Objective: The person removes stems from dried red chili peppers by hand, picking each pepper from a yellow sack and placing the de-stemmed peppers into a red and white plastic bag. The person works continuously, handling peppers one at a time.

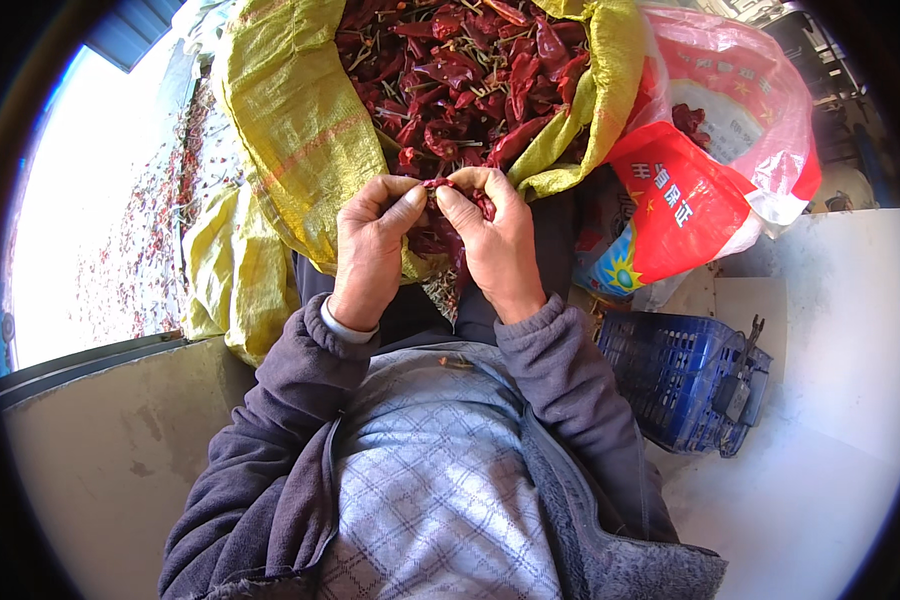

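Between their thumbs and forefingers, my left hand [379, 244] and my right hand [493, 236] pinch a small dried red chili pepper [438, 183] from both sides. The hands meet at the near edge of an open yellow woven sack [300, 112]. Dried red chilies [457, 82], many with pale stems, heap up inside it. More dark red chilies show below and between my fingers, partly hidden; whether my right palm also holds some, I cannot tell.
A red and clear printed plastic bag [682, 195] stands open at the right, with a few chilies inside. Below it is a blue plastic basket [667, 375] with a dark corded device on its side. Another yellow sack [232, 262] lies left. Scattered chilies cover bright ground [127, 255] beyond.
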Motion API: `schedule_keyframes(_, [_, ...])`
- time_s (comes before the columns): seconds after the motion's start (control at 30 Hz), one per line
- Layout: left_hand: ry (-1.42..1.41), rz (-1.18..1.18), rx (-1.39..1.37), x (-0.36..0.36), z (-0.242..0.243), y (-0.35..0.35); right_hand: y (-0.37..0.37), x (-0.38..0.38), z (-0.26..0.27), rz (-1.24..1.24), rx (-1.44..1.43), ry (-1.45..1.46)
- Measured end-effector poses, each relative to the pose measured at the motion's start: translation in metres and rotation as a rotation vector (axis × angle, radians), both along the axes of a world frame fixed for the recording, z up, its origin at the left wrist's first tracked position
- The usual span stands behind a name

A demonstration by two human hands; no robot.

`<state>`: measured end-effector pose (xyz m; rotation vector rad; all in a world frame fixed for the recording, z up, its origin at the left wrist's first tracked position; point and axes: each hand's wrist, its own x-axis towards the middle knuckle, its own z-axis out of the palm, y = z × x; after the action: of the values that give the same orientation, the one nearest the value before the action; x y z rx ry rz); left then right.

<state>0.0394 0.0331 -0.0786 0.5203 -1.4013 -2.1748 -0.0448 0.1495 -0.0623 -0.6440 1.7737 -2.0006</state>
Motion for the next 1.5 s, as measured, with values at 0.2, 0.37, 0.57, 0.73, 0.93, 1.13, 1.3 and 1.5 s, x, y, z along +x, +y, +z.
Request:
schedule_keyframes(0.2, [-0.061,0.231,-0.305,-0.006,0.001,0.019,-0.010,0.012,0.003,-0.110,0.093,0.173])
schedule_keyframes(0.37, [0.051,0.074,0.071,-0.005,0.005,0.012,-0.009,0.005,0.001,-0.067,-0.074,-0.035])
schedule_keyframes(0.57, [0.109,0.035,0.230,0.003,-0.006,0.013,-0.008,0.002,-0.009,0.087,-0.177,-0.523])
schedule_keyframes(0.73, [0.044,0.218,-0.146,0.006,-0.012,0.012,-0.009,0.014,-0.006,-0.067,0.019,-0.062])
schedule_keyframes(0.93, [0.044,0.281,-0.244,0.003,-0.009,0.011,-0.004,0.020,-0.003,-0.259,0.261,0.595])
schedule_keyframes(1.13, [0.019,0.160,-0.234,0.008,-0.008,0.018,0.002,0.010,-0.003,-0.226,0.242,0.626])
schedule_keyframes(1.3, [-0.063,0.068,-0.166,0.009,-0.002,0.017,0.002,0.004,-0.001,-0.201,0.271,0.675])
schedule_keyframes(1.5, [-0.070,0.072,-0.112,0.005,0.005,0.014,0.001,0.002,0.004,-0.190,0.218,0.694])
